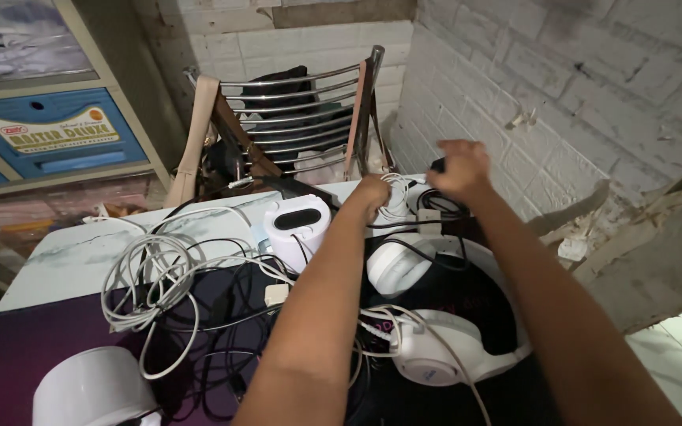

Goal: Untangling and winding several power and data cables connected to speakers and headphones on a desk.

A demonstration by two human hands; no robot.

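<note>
Both hands work at the far edge of the surface (pixel 57 264): the left hand (pixel 370 194) has its fingers curled round a coil of white cable (pixel 395 197), and the right hand (pixel 459 167) is balled tight just beside it, above black cable (pixel 436 207), though what it pinches cannot be told. White headphones (pixel 428 347) lie nearer than the fingers, a white speaker (pixel 297 225) off to their left. A hard tug risks dragging the tangled white cables (pixel 151 280) and the speaker along.
</note>
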